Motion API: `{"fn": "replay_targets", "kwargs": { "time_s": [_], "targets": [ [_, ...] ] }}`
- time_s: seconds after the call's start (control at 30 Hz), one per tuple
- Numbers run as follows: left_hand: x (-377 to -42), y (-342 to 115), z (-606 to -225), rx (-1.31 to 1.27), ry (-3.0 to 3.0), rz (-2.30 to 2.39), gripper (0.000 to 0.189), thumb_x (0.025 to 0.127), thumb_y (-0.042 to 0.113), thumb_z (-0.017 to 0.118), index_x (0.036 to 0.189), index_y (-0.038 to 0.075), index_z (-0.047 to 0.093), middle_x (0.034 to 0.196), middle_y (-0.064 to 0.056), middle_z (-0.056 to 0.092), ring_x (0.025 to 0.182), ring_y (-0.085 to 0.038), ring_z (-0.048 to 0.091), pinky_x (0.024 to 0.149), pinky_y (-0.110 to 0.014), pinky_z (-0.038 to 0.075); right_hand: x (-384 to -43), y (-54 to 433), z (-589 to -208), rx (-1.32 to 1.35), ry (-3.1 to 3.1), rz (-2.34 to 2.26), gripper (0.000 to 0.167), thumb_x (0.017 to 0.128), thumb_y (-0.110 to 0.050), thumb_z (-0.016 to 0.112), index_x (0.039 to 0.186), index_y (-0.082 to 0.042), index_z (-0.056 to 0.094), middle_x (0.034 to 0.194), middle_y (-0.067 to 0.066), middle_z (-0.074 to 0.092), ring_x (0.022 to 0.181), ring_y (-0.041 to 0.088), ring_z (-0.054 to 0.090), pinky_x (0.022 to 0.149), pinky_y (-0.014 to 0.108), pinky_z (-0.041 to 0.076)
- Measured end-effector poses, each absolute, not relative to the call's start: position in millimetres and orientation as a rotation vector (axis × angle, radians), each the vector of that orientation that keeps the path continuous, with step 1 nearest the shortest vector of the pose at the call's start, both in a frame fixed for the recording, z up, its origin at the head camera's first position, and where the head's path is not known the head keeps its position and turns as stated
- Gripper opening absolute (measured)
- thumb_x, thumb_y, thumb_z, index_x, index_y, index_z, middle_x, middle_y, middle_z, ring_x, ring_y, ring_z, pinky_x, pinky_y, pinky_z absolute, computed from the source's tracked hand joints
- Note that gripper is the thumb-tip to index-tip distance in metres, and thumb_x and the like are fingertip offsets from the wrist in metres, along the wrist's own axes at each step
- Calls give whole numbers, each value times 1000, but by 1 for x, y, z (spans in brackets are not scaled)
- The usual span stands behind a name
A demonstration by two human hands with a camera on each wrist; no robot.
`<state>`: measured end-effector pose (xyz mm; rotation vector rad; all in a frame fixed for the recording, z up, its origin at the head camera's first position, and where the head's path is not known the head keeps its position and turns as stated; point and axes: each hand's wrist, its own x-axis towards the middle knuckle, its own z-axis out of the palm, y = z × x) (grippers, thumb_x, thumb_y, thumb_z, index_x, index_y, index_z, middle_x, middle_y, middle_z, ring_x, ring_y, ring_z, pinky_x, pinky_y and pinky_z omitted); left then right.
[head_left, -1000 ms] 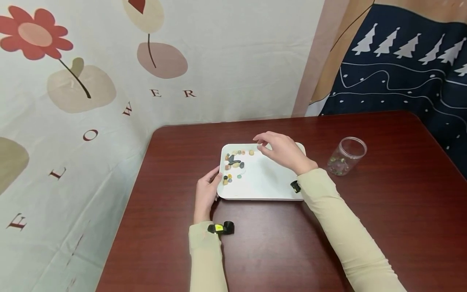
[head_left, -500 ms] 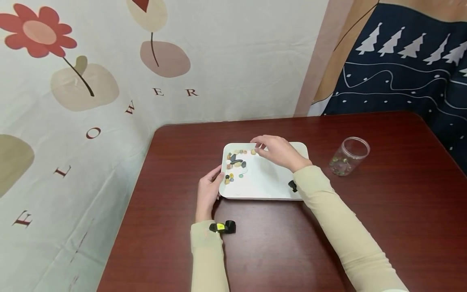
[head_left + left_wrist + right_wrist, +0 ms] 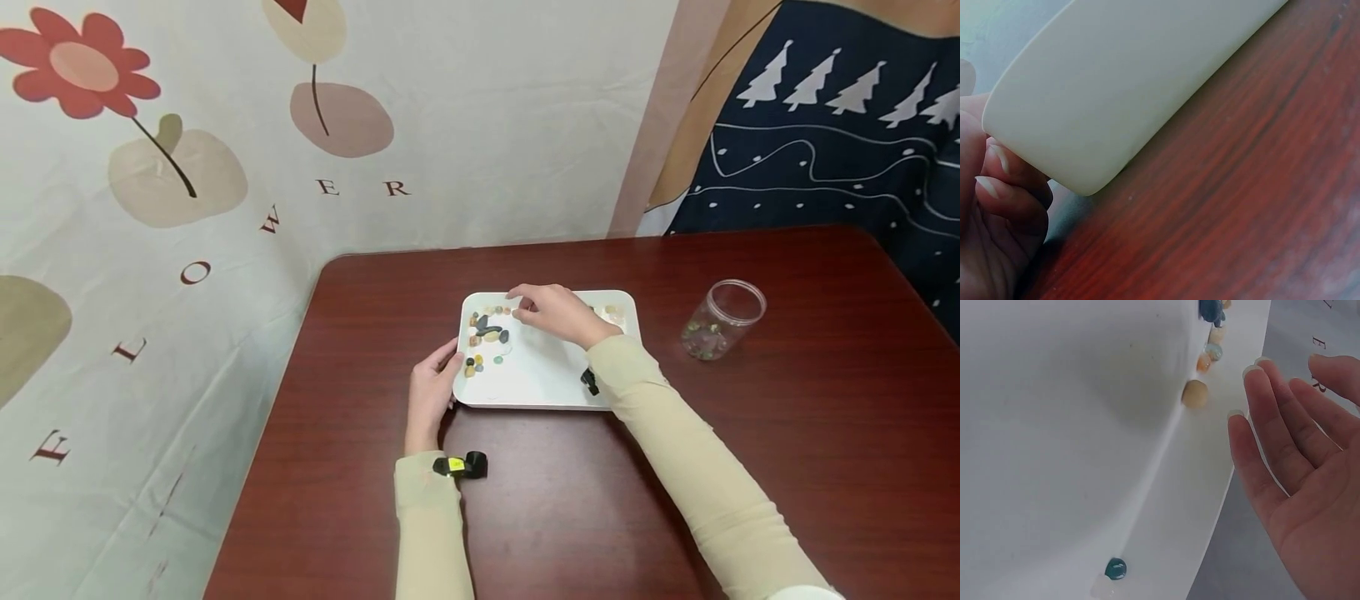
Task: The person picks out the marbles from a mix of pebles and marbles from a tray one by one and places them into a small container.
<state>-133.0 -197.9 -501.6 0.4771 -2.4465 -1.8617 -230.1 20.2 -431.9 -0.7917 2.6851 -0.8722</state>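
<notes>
A white tray [image 3: 540, 375] lies on the table with small coloured pebbles on its left side, dark oblong ones [image 3: 487, 331] among them. My left hand [image 3: 429, 400] grips the tray's left edge; in the left wrist view its fingers [image 3: 1013, 200] curl beneath the rim. Over the far part of the tray hovers my right hand [image 3: 558, 315], nothing between its fingers and thumb. In the right wrist view its fingertips are beside a round tan pebble [image 3: 1195, 394], with a row of small pebbles beyond. A teal pebble [image 3: 1115, 569] lies farther along the same side.
A clear jar [image 3: 723, 321] with some pebbles in its bottom stands on the brown table [image 3: 555, 500], right of the tray. A patterned cloth [image 3: 487, 125] hangs behind the table, and a navy cloth [image 3: 825, 175] at the right.
My right hand has moved left along the tray's far side, uncovering pale pebbles at the far right corner. The left hand keeps its grip on the tray.
</notes>
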Motion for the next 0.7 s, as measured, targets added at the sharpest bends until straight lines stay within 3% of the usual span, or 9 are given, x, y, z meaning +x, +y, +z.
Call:
{"fn": "replay_targets", "kwargs": {
  "time_s": [0.27,0.7],
  "targets": [
    [-135,-199,-503,436,-2448,-1836,28,84,34,59,112,33,62,97,4,64,32,-15,37,29,-29,34,-235,12,-439,-755,2621,-890,34,89,-24,53,122,-15,54,96,2,61,85,13,57,75,31,45],
    [-133,-199,-503,431,-2418,-1869,29,84,32,60,113,30,63,98,1,64,32,-14,37,29,-28,33,-239,-4,-454,-665,2587,-886,40,88,-20,53,128,-15,49,95,3,60,81,14,56,72,30,45]
  ]
}}
